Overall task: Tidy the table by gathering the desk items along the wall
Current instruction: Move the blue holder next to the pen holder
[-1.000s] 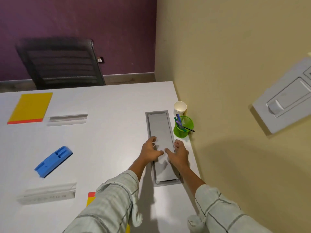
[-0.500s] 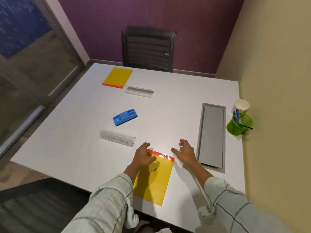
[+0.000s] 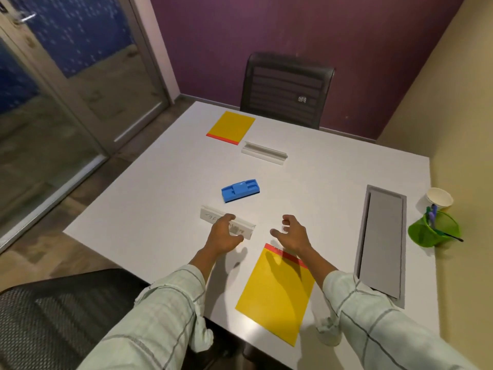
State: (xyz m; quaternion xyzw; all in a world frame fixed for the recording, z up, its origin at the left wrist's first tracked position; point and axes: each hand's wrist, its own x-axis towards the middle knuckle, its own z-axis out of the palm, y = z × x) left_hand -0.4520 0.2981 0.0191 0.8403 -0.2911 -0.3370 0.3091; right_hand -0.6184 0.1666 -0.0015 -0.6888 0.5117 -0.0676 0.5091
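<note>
A clear name plate [image 3: 206, 215] with handwriting lies on the white table [image 3: 160, 198]. My left hand [image 3: 223, 234] grips its middle, fingers over the far edge and thumb at the near face. To its right, my right hand [image 3: 292, 235] hovers with fingers apart, holding nothing, above the red top edge of the near yellow pad [image 3: 274, 295]. A blue eraser [image 3: 241, 190] sits just beyond the plate. Farther back lie a second clear name plate [image 3: 264, 153] and a second yellow pad [image 3: 231, 126].
Along the beige wall on the right stand a green pen cup [image 3: 432, 231] and a paper cup [image 3: 439, 198], beside a grey cable hatch [image 3: 381, 236] set in the table. A black chair [image 3: 285, 89] stands at the far side, another [image 3: 53, 316] at near left. A glass door is on the left.
My view swung from the wall side to the whole table. Both hands left the grey hatch, passed over the near yellow pad, and my left hand now holds the near name plate.
</note>
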